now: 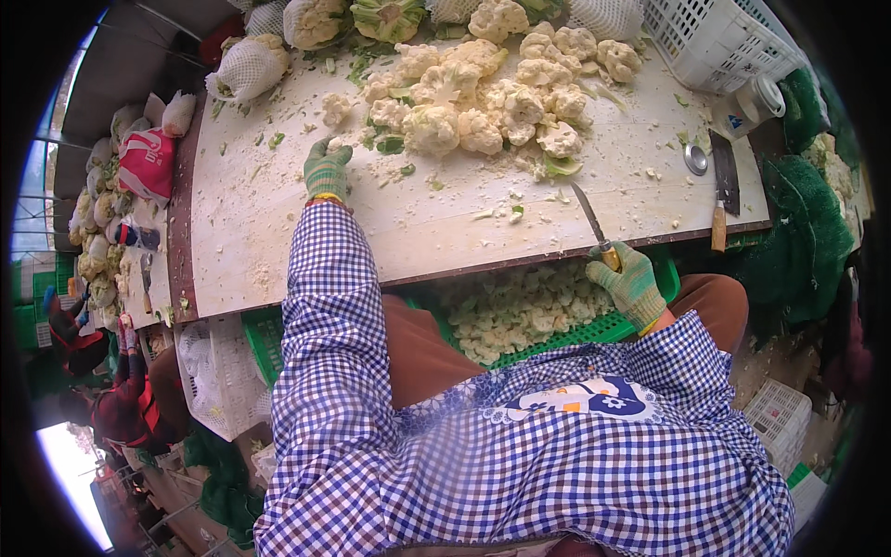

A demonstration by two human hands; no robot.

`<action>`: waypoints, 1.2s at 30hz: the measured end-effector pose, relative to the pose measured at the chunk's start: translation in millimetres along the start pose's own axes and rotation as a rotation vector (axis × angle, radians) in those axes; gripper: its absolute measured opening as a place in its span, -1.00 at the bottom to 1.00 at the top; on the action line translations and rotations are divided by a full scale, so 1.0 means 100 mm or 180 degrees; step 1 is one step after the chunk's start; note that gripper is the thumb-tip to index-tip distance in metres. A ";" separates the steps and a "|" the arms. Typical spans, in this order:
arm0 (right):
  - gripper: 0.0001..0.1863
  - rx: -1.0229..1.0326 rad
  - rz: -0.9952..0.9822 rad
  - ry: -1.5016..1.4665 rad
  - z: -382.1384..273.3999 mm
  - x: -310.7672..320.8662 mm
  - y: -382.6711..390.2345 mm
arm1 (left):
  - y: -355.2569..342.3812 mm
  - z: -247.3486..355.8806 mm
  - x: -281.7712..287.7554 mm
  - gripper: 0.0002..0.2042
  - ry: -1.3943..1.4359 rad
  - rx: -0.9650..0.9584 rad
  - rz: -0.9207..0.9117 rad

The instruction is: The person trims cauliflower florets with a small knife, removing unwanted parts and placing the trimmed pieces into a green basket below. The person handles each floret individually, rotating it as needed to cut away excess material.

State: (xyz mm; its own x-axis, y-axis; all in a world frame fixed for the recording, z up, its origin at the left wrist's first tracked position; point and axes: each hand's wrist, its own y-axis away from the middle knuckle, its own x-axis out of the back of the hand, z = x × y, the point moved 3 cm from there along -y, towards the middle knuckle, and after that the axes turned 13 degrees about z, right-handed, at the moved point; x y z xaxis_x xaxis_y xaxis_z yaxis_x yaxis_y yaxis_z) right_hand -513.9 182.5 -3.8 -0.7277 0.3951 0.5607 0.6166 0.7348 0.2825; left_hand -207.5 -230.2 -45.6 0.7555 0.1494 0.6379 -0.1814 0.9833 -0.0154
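Note:
My left hand (326,172), in a green striped glove, reaches onto the white worktable (241,213), its fingers closed on a small cauliflower piece (336,144). Just beyond it lies a loose floret (336,110), and to the right is a large pile of cauliflower heads and florets (445,102) among leaf scraps. My right hand (626,286), gloved alike, grips a knife (588,212) by its handle at the front edge, blade angled up over the tabletop. Below that edge, a green crate (529,316) holds many cut florets.
Netted cauliflowers (249,70) line the back. At right are a white crate (696,37), jar (747,107), metal lid (695,158), cleaver (722,186) and green netting (807,213). Co-workers (130,399) are at left, beside stacked cauliflowers and a pink bag (147,167).

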 end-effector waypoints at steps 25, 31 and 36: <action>-0.69 0.0193 -0.0957 -0.2351 -0.04 0.58 0.46 | 3.83 1.13 -0.11 -0.68 0.3088 0.1039 -0.2987; -0.63 0.0227 -0.1263 -0.1049 0.16 0.61 0.38 | 3.62 0.69 -0.16 -0.63 0.1510 0.0814 -0.2770; -0.57 0.0535 -0.0675 -0.0143 0.32 0.50 0.23 | 2.87 0.72 -0.29 -0.34 -0.0393 -0.1410 -0.1365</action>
State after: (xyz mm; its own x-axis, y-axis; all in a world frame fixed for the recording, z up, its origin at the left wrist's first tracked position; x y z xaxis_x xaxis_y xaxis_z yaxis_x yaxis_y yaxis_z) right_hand -546.1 236.6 5.8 -0.8501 0.2441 0.4666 0.3934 0.8834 0.2546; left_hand -326.8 40.1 -12.8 0.6202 -0.2550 0.7418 0.4197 0.9068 -0.0391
